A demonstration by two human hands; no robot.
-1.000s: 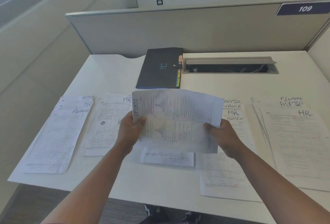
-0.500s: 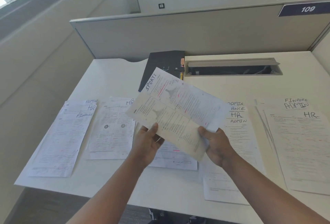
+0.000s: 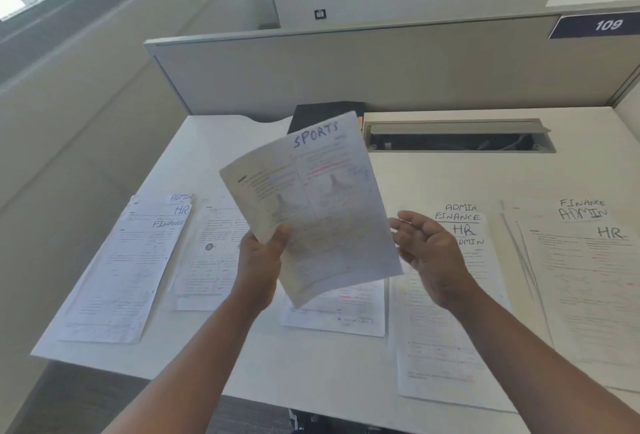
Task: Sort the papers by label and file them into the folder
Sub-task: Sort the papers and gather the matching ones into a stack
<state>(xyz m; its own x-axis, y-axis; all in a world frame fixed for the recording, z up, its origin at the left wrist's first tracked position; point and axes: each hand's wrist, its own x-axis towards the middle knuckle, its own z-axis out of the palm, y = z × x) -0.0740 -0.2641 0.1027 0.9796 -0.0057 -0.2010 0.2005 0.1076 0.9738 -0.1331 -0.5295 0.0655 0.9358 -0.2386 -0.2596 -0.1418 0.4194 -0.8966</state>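
Observation:
My left hand (image 3: 261,260) pinches the lower left edge of a printed sheet labelled SPORTS (image 3: 311,205), held upright above the desk. My right hand (image 3: 429,253) hovers just right of the sheet, fingers loosely spread, not touching it. The dark folder (image 3: 318,115) lies at the back of the desk, mostly hidden behind the sheet. Stacks of labelled papers lie in a row: ADMIN/HR/FINANCE at far left (image 3: 128,267), one next to it (image 3: 207,253), one under the held sheet (image 3: 343,312), ADMIN/FINANCE/HR (image 3: 446,329) and FINANCE/ADMIN/HR at far right (image 3: 588,278).
The white desk (image 3: 214,143) ends at a grey partition (image 3: 346,70) behind. An open cable tray (image 3: 457,137) is set into the desk at the back right. The desk's front edge runs just below the stacks.
The SPORTS sheet has turned from landscape to upright and risen. My right hand has let go of its right edge and drawn away; my left hand alone holds it.

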